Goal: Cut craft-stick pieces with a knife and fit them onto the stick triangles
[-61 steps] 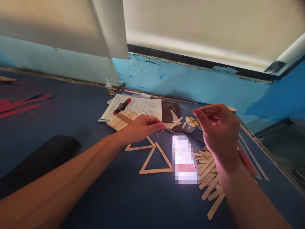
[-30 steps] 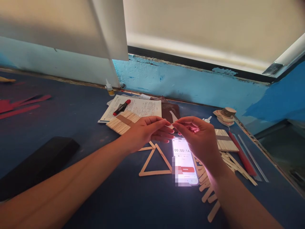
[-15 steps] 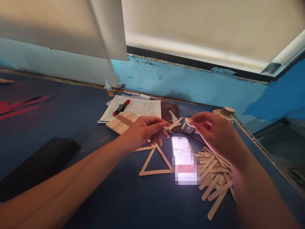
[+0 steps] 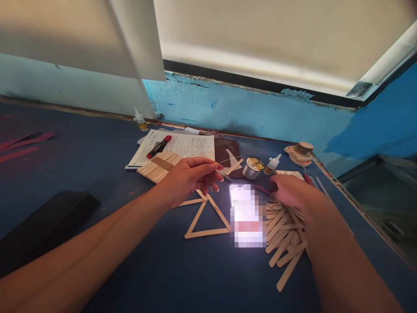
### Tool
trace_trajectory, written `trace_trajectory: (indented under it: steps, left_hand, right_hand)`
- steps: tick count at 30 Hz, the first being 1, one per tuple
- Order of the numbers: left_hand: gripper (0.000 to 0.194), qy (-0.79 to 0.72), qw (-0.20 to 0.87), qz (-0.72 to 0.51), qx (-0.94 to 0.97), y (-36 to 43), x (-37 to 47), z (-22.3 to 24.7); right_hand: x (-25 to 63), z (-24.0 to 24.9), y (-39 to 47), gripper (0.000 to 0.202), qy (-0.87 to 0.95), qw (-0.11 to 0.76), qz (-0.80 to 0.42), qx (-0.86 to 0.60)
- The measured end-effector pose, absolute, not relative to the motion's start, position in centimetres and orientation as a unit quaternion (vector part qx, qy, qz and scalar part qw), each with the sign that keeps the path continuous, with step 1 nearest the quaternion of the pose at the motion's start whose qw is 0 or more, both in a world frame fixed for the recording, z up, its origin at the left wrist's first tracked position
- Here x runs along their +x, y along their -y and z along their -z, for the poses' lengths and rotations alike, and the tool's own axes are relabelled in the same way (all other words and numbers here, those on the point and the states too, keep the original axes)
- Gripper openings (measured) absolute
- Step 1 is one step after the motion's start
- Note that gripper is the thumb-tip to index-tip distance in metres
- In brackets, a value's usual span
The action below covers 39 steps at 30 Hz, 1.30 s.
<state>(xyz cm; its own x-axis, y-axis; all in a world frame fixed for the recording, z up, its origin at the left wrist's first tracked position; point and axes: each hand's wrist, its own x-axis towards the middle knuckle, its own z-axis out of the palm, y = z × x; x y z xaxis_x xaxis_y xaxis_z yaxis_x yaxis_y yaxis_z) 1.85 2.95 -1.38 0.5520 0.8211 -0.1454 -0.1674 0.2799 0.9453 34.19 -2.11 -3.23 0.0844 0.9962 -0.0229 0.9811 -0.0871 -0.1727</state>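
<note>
My left hand (image 4: 200, 174) is closed, pinching a thin clear thread (image 4: 230, 159) over the table, with a slim pointed tool (image 4: 224, 175) also between its fingers. Below it lies a triangle of wooden sticks (image 4: 208, 233), touching further sticks at its top. My right hand (image 4: 288, 189) is low above the heap of loose sticks (image 4: 285, 234), close to the dark red handle of a tool (image 4: 261, 188); its fingertips are hidden. A spool of thread (image 4: 250, 168) stands upright between the hands, beside a small glue bottle (image 4: 273, 164).
A lit phone (image 4: 247, 217) lies between triangle and heap. Behind my left hand are bundled sticks (image 4: 156, 168), a notebook (image 4: 195, 145) and a red-black marker (image 4: 159, 147). Another glue bottle (image 4: 140, 120) stands near the wall. A dark case (image 4: 55, 221) is at left.
My right hand has moved away from the spool, down and to the right, uncovering the glue bottle beside it. My left hand keeps its pinch. The view has shifted slightly.
</note>
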Motion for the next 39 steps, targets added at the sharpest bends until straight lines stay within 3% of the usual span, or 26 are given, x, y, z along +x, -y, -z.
trace_trajectory:
  steps: [7,10,14,17,24,31,39]
  left_hand:
    - [0.017,-0.311,0.737,-0.352,0.486,-2.9,1.7,1.2]
    - [0.017,-0.299,0.743,-0.355,0.482,-3.0,1.8,1.3]
    - [0.017,-0.274,0.755,-0.354,0.479,-2.8,2.0,1.4]
    - [0.014,-0.258,0.763,-0.349,0.479,-2.5,2.1,1.3]
    - [0.012,-0.216,0.772,-0.365,0.474,-2.2,2.0,1.1]
    - [0.009,-0.186,0.783,-0.359,0.472,-2.2,2.0,1.4]
    - [0.013,-0.214,0.780,-0.360,0.464,-1.9,2.1,1.1]
  right_hand:
    - [31.8,0.4,3.3,0.004,0.708,0.050,-0.109,-0.696]
    - [28.6,-2.1,4.1,0.020,0.726,0.086,-0.168,-0.661]
    - [24.4,-3.3,4.2,0.023,0.685,0.315,-0.421,-0.504]
    - [23.0,-2.8,4.1,0.034,0.619,0.379,-0.525,-0.444]
    - [23.3,-2.2,4.2,0.033,0.597,0.377,-0.557,-0.437]
    - [23.4,-1.2,3.8,0.046,0.624,0.340,-0.588,-0.387]
    - [23.2,-1.1,3.6,0.042,0.667,0.354,-0.506,-0.417]
